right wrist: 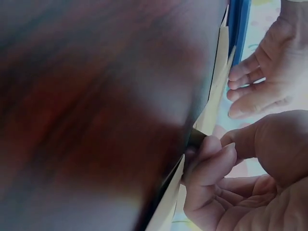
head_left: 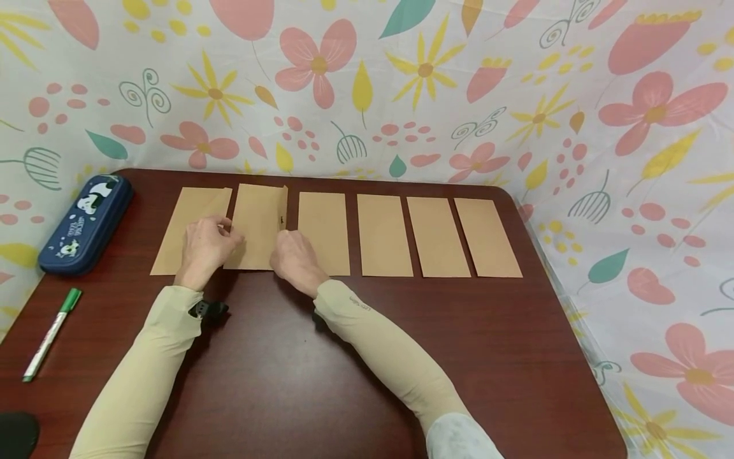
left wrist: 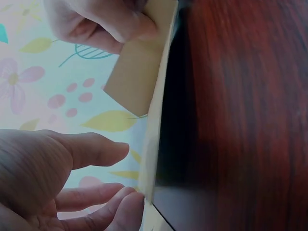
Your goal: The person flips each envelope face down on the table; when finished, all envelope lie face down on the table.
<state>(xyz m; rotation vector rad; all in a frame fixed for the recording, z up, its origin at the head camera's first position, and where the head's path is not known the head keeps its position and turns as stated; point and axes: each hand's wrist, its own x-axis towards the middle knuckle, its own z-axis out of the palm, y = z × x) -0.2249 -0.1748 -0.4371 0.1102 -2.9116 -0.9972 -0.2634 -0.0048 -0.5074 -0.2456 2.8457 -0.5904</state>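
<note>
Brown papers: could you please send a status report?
Right hand gripping second-from-left paper by raised edge. Left hand at its left edge. Nothing visible in the way.

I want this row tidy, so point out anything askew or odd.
The second brown card from the left stands out: its right edge is lifted at the right hand, while the three rightmost cards lie flat. Nothing looks spilled.

Bright, even light over printed cloth (head_left: 401,95); pale glare on dark surface (head_left: 309,382), soft shadows beside sleeves (head_left: 140,370). Head view fairly crisp. Wrist views look dimmer, hazier to me: wood grain (right wrist: 86,96) smeared, black shadow along brown paper (left wrist: 154,130) in left one.
</note>
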